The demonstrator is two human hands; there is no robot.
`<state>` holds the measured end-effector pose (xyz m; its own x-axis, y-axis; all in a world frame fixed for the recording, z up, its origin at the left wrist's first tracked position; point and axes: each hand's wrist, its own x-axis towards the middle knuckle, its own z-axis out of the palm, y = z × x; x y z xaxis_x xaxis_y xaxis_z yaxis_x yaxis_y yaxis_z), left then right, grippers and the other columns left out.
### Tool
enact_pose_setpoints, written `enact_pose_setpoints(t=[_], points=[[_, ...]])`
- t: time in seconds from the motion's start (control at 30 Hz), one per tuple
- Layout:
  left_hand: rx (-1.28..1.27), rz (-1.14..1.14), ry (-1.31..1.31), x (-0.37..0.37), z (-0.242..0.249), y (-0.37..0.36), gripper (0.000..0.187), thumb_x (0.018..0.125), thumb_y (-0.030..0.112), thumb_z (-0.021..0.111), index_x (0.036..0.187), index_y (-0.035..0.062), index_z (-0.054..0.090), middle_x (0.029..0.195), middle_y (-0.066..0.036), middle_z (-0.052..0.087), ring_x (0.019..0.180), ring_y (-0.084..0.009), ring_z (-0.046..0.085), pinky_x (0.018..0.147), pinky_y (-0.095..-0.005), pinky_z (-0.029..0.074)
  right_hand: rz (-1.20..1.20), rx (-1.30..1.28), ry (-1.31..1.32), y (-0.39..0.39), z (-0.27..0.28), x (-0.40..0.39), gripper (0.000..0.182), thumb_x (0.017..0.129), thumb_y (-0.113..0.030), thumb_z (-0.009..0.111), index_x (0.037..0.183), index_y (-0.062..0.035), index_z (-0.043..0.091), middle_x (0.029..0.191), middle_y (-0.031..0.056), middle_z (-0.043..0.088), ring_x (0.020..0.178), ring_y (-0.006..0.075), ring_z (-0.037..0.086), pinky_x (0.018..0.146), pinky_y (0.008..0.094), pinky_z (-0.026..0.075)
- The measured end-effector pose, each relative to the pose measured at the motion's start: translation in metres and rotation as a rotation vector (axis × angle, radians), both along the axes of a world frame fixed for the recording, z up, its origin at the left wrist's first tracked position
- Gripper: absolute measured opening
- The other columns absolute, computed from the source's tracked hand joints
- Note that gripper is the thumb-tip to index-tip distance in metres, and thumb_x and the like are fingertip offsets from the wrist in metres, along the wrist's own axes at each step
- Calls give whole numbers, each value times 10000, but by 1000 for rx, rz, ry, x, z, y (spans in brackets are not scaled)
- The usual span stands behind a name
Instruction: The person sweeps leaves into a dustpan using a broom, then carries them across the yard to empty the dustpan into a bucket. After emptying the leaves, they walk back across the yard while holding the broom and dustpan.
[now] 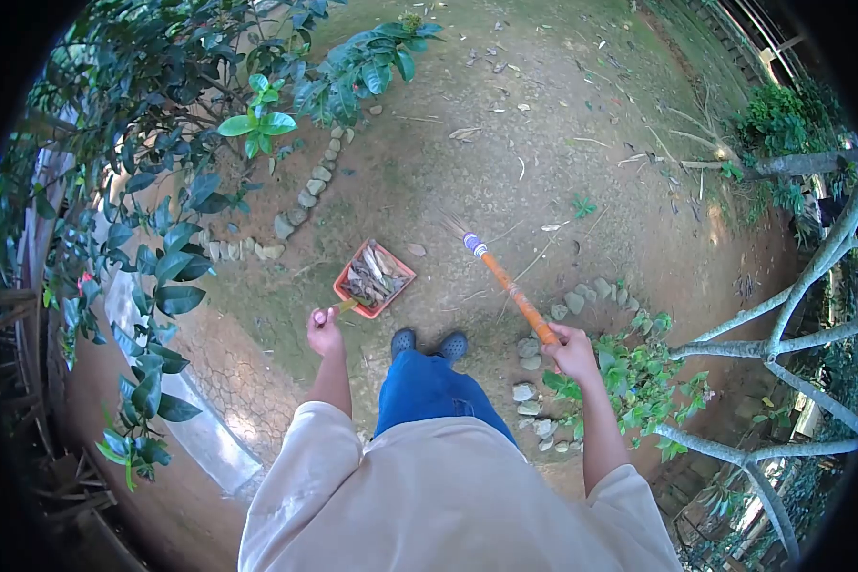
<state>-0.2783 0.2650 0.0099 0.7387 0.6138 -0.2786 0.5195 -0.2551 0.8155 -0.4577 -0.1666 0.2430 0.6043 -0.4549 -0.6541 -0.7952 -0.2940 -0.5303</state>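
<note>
Two implements are being held, one in each hand. The left hand is gripping the olive-yellow handle of an orange dustpan, fingers curled narrowly around its end. The dustpan is showing ahead and to the left of the two dark clogs; whether it is resting on the soil or hanging above it cannot be told. It is carrying a heap of dry leaves. The right hand is holding the upper end of an orange-handled stick broom, fingers wrapped around the shaft. The bristles are pointing forward, well apart from the dustpan; any contact with the ground is not showing clearly.

Risks noted, as judgement: the leaves are sitting loose and near the rim, so a tilting pan or a slackening left grip could be spilling them. The right forearm is extending beside a leafy shrub and a border of stones; a wide backswing could be snagging the foliage, and a careless step to the right could be catching a clog on a stone.
</note>
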Motion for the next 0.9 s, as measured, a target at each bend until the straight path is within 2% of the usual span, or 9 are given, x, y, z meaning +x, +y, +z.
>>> enact_pose_setpoints(t=[0.07, 0.2, 0.27, 0.33, 0.37, 0.47, 0.6, 0.67, 0.9], points=[[-33, -22, 45, -7, 4, 1, 303, 809, 93, 783, 1076, 23, 659, 937, -37, 679, 840, -134, 607, 809, -297, 498, -2, 2, 23, 8, -11, -5, 580, 741, -125, 710, 1305, -50, 597, 686, 115, 682, 465, 155, 605, 482, 309, 487], [-100, -34, 48, -16, -34, 13, 341, 799, 96, 794, 1103, 30, 655, 951, -33, 671, 849, -132, 602, 805, -300, 496, 39, -34, 77, 41, -11, -5, 571, 750, -156, 711, 1306, -78, 603, 660, 123, 667, 477, 171, 614, 514, 330, 502], [-53, -38, 133, -17, -27, 11, 347, 797, 92, 795, 1108, 34, 652, 958, -32, 667, 852, -132, 600, 802, -298, 495, 146, -89, 100, 49, -27, -19, 555, 748, -199, 711, 1286, -98, 623, 648, 138, 656, 494, 192, 624, 572, 345, 517], [-103, -24, 96, -18, -47, 16, 360, 797, 95, 797, 1120, 36, 650, 968, -32, 666, 855, -134, 602, 800, -295, 495, 256, -103, 110, 60, -29, -28, 547, 745, -219, 711, 1273, -99, 634, 657, 144, 654, 499, 201, 623, 596, 347, 520], [-121, -16, 79, -22, -57, 22, 366, 797, 97, 798, 1126, 37, 648, 973, -32, 665, 857, -135, 603, 799, -294, 494, 237, -52, 39, 62, -25, -37, 523, 741, -174, 712, 1251, -80, 647, 692, 132, 663, 489, 176, 603, 550, 328, 501], [-207, -27, 36, -23, -65, 35, 372, 798, 101, 798, 1134, 37, 649, 982, -34, 664, 865, -137, 606, 801, -292, 495, 83, 123, 173, 73, 33, -40, 516, 741, -123, 706, 1251, -75, 648, 738, 106, 680, 469, 142, 568, 494, 303, 469], [-240, -61, -17, -18, -66, 45, 378, 804, 98, 792, 1148, 39, 648, 1004, -43, 671, 874, -138, 612, 813, -292, 495, 3, 154, 154, 91, 71, -62, 519, 742, -81, 701, 1257, -50, 639, 754, 80, 687, 451, 107, 535, 450, 273, 434], [-212, -138, -90, -19, -79, 53, 374, 811, 92, 783, 1155, 38, 646, 1021, -53, 675, 889, -141, 620, 826, -292, 495, -17, 151, 142, 100, 80, -66, 524, 744, -80, 700, 1262, -37, 631, 755, 78, 686, 443, 102, 525, 445, 268, 429], [-240, -136, -82, -13, -72, 60, 353, 828, 72, 756, 1162, 42, 645, 1069, -80, 681, 953, -153, 638, 859, -293, 492, -107, 73, 106, 109, 71, -64, 554, 755, -70, 705, 1296, -17, 596, 793, 97, 688, 452, 101, 538, 442, 268, 437]])
